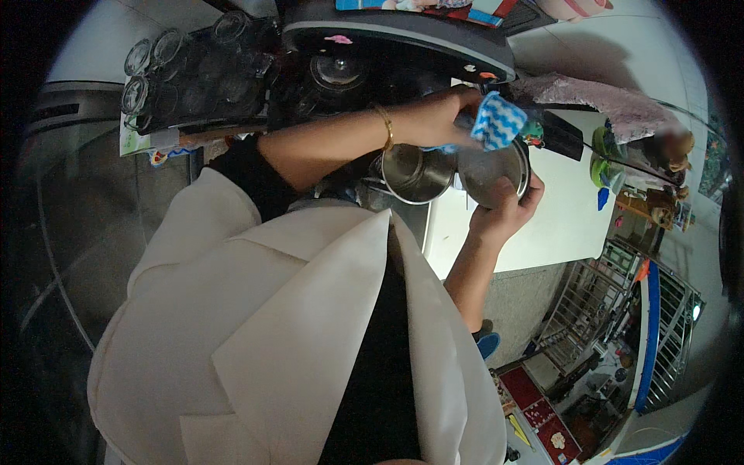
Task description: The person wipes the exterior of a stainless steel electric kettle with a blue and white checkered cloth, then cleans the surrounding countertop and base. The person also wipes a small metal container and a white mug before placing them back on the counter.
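Note:
In my left hand (452, 119) is a blue-and-white wavy-striped cloth (499, 121), lying against the upper edge of a round metal piece (485, 168) that looks like a lid. My right hand (504, 210) grips that piece from below, thumb on its dull grey face and fingers behind its dark rim. Just left of it an open stainless-steel vessel (414, 177) shows its hollow inside. My left forearm passes above this vessel and partly hides it. Whether the lid-like piece and the vessel are joined cannot be made out.
A white tabletop (558, 215) extends to the right. Glass cups (168, 49) stand on a dark rack at upper left, near a glass-lidded pot (339, 71). A curved black appliance (401, 40) rises behind my hands. Pinkish fabric (604, 102) and a green container (601, 157) are at right.

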Demonstrator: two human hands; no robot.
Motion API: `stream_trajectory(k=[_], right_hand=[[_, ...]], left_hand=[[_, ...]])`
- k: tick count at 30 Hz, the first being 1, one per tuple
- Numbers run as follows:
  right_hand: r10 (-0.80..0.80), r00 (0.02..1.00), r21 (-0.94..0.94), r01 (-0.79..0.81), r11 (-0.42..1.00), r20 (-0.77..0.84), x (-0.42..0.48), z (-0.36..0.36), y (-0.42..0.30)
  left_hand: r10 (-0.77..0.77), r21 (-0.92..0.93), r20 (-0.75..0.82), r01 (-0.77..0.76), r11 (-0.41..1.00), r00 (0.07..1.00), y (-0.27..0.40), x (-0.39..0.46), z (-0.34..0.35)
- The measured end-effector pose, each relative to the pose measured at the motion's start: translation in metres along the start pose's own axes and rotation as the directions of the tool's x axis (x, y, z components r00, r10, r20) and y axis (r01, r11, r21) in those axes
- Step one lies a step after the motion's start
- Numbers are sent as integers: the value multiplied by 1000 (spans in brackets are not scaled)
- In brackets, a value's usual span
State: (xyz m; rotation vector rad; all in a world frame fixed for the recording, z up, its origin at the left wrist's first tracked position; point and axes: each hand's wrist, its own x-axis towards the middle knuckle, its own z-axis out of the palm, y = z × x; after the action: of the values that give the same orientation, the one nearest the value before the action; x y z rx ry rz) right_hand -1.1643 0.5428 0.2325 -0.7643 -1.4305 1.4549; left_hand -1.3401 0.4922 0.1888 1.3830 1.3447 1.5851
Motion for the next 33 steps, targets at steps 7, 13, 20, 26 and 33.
stream_trajectory(k=[7, 13, 20, 26, 33], right_hand=[[10, 999, 74, -13, 997, 43, 1, -2, 1], [9, 999, 35, -11, 999, 42, 0, 0, 0], [-159, 984, -190, 171, 967, 74, -6, 13, -3], [-268, 959, -240, 283, 929, 94, -7, 9, 4], [-323, 941, -280, 340, 898, 104, -20, 26, 1]], left_hand=[[-309, 250, 125, 272, 929, 943, 24, -16, -8], [-434, 207, -142, 456, 866, 890, -14, -9, -11], [-552, 478, 177, 419, 772, 815, 8, 10, -6], [-413, 514, 177, 274, 813, 893, 10, -4, -19], [-340, 374, 7, 313, 873, 941, 5, -36, -48]])
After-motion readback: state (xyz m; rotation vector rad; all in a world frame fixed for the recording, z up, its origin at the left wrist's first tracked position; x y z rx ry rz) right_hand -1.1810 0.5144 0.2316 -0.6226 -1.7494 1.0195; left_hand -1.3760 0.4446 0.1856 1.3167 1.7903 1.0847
